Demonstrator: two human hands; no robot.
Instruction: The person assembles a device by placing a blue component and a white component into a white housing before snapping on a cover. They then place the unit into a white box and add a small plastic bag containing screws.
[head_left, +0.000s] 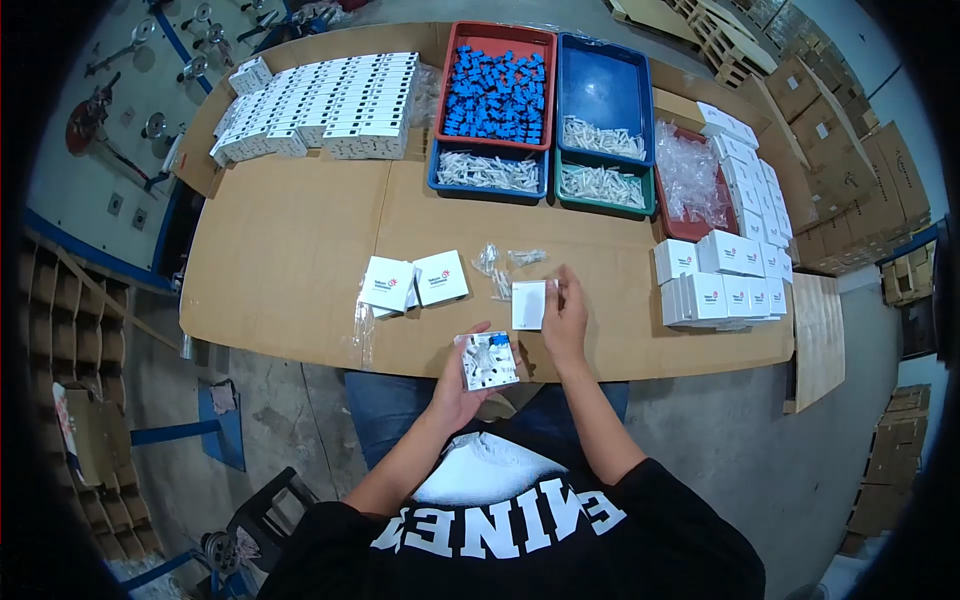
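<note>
My left hand (457, 387) grips a square white socket-like housing (490, 361), its open side facing up, near the table's front edge. A blue piece and small pale parts show inside it. Just to the right, my right hand (566, 315) has its fingers at the right edge of a plain white square cover (528, 306), held over the cardboard. Behind the cover lie small clear bags of white parts (497, 275). Left of them, white square boxes with a red logo (440, 277) rest in a small group, some overlapping.
Stacked white boxes (370, 115) fill the back left. A red tray of blue pieces (497, 85), a blue tray (605, 85) and lower trays of small white parts (488, 172) stand at the back. More white boxes (722, 285) and a red tray of clear bags (690, 228) are on the right.
</note>
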